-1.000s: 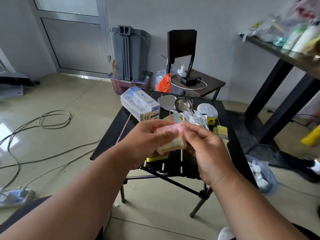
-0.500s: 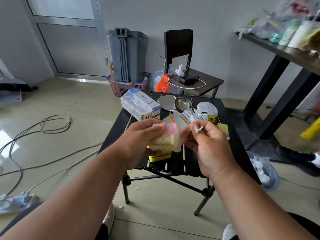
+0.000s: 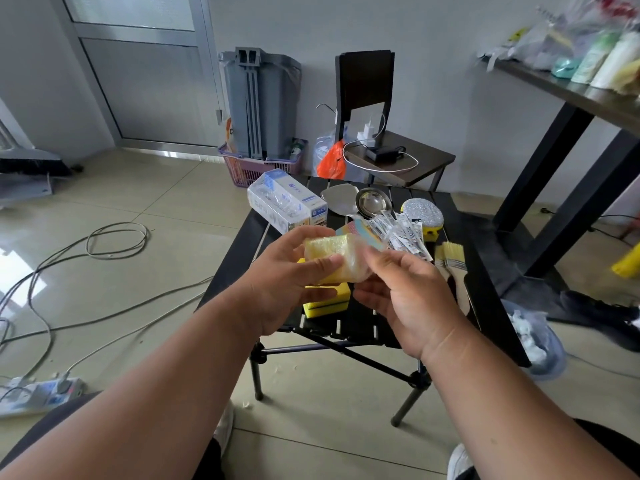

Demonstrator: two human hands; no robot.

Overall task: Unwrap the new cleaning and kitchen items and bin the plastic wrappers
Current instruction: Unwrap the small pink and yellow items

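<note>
Centrally, frame middle: one yellow sponge (image 3: 330,259), pale, block-shaped, sheathed in clear crinkled plastic wrapper (image 3: 356,263) that bulges off its right end. Left hand (image 3: 287,282) grips it, thumb across the near face, fingers curled behind. Right hand (image 3: 405,289) meets the wrapper's right end with loosely bent fingers; whether it pinches the film, cannot tell. Below, on black slatted table (image 3: 485,282): second yellow sponge (image 3: 325,299). Further back: boxed item (image 3: 287,206), metal strainer (image 3: 372,202), packeted utensils (image 3: 403,232), silver scourer (image 3: 422,211), two brushes (image 3: 450,258).
</note>
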